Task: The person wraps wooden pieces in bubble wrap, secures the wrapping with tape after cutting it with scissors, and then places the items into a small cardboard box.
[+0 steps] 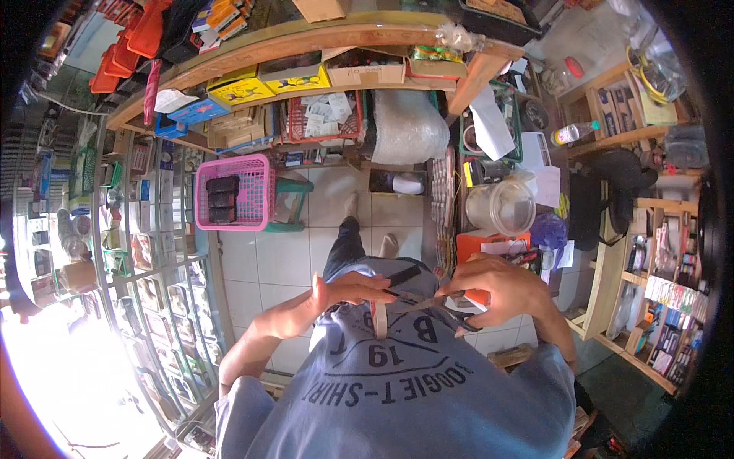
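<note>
In front of my shirt, my left hand [350, 288] is held with its fingers pointing right. A narrow roll of adhesive tape [379, 321], seen edge-on, hangs under those fingers. Beside the fingertips is a flat black piece [405, 276]; whether the hand grips it too is hard to see. My right hand [496, 287] grips a pair of scissors [423, 304] with dark handles. The blades point left and reach close to the left fingertips. Whether anything lies between the blades cannot be made out.
A pink plastic basket [268, 192] with several black blocks rests on a green stool [295, 201]. Ahead stands a wooden shelf [344, 37] with boxes and bubble wrap [408, 129]. To the right are a clear plastic jar [499, 206] and a bottle [573, 133]. Glass display shelving [166, 269] lines the left.
</note>
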Tool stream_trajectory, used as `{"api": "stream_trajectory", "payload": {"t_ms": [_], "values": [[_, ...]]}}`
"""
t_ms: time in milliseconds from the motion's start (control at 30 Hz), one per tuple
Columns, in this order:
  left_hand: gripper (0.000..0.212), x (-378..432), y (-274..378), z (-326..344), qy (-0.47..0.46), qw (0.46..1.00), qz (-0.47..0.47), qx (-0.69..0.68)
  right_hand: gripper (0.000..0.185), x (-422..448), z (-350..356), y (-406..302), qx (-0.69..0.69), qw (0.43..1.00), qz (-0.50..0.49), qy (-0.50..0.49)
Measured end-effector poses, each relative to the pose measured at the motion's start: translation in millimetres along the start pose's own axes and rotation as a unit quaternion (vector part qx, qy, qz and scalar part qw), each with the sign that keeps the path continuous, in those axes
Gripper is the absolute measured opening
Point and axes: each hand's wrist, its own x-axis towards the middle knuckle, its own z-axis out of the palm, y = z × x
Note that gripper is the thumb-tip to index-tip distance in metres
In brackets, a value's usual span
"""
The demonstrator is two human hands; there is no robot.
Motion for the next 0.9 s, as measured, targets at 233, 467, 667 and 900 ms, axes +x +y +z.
{"api": "stream_trajectory", "payload": {"t_ms": [233,467,667,900], "values": [[0.130,0.3,18.2,-0.1,-0.031,0.992,-0.078,-0.089,0.060,10.2,3.4,-8.7,-0.062,0.997,-0.050,0.015],[0.136,-2.7,17.2,-3.2,-0.039,0.988,-0.073,-0.133,0.062,32.7,3.6,-14.8,-0.100,0.991,-0.087,0.015],[0.136,-6.1,11.2,-5.1,-0.054,0.989,-0.058,-0.125,0.064,42.7,2.7,-18.2,-0.122,0.986,-0.113,0.015],[0.136,-5.1,16.0,-3.3,-0.045,0.989,-0.053,-0.129,0.066,49.1,-0.5,-20.7,-0.157,0.981,-0.114,0.013]]}}
